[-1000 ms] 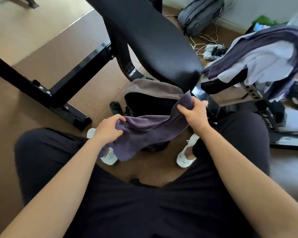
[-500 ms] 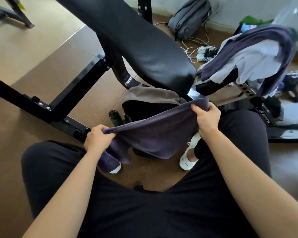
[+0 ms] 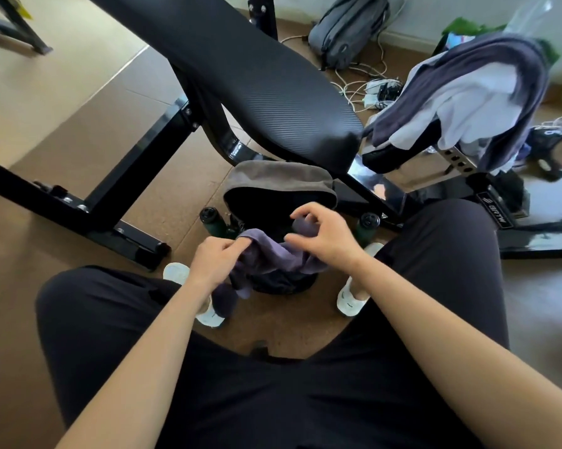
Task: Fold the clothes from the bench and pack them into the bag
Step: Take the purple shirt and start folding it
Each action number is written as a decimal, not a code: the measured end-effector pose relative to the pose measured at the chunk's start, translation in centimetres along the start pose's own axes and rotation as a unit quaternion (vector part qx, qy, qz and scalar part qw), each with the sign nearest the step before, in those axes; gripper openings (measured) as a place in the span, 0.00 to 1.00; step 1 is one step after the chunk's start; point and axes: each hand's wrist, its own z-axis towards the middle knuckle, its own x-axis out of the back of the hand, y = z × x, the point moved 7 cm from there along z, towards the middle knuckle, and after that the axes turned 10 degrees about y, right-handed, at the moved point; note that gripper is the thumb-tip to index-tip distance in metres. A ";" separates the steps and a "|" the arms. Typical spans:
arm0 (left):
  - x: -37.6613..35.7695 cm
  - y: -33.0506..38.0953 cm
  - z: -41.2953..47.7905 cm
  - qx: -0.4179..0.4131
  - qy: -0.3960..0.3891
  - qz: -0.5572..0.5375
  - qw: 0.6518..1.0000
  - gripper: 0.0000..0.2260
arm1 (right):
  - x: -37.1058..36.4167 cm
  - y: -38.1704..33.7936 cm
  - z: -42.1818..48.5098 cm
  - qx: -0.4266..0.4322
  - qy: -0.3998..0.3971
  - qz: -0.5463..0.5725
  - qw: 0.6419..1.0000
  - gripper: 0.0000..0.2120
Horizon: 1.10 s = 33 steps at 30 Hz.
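The left hand (image 3: 214,264) grips the purple cloth (image 3: 273,257) over the open bag (image 3: 279,176). The right hand (image 3: 329,236) is curled, its hold unclear. The cloth is best lowered flat, keeping its folds.

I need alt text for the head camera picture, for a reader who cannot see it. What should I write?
A seated person's left hand grips a purple garment over an open dark bag on the floor; the right hand hovers at it, grip unclear. More clothes lie draped on the black bench behind.
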 end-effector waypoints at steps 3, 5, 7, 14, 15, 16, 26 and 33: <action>-0.9 2.3 -1.8 -0.058 -0.019 0.000 0.998 0.27 | -3.7 -1.6 -1.8 0.037 -0.113 -0.016 0.993 0.18; -1.5 2.5 -2.5 -0.073 -0.030 -0.008 0.997 0.26 | -5.0 -1.1 -2.3 0.035 -0.130 -0.024 0.991 0.09; -1.6 2.0 -2.5 -0.077 -0.022 -0.017 0.997 0.21 | -5.1 0.1 -1.7 0.014 -0.113 -0.020 0.993 0.10; -1.8 -0.8 -0.6 -0.052 -0.039 0.088 0.994 0.04 | -2.1 2.9 0.5 -0.075 0.015 0.009 0.997 0.19; -1.9 -0.8 -0.6 -0.060 -0.048 0.111 0.991 0.04 | -1.5 3.4 0.7 -0.097 0.038 0.030 0.994 0.21; -2.0 -0.7 -0.7 -0.066 -0.058 0.131 0.987 0.04 | -1.0 3.9 0.8 -0.117 0.061 0.054 0.990 0.22; -1.7 -1.6 0.6 0.014 -0.024 -0.059 0.998 0.05 | 3.4 7.9 1.9 -0.265 0.215 0.198 0.919 0.17; -0.4 -3.0 1.2 0.195 0.078 -0.364 0.908 0.08 | 2.9 10.3 1.9 -0.343 0.166 0.260 0.887 0.12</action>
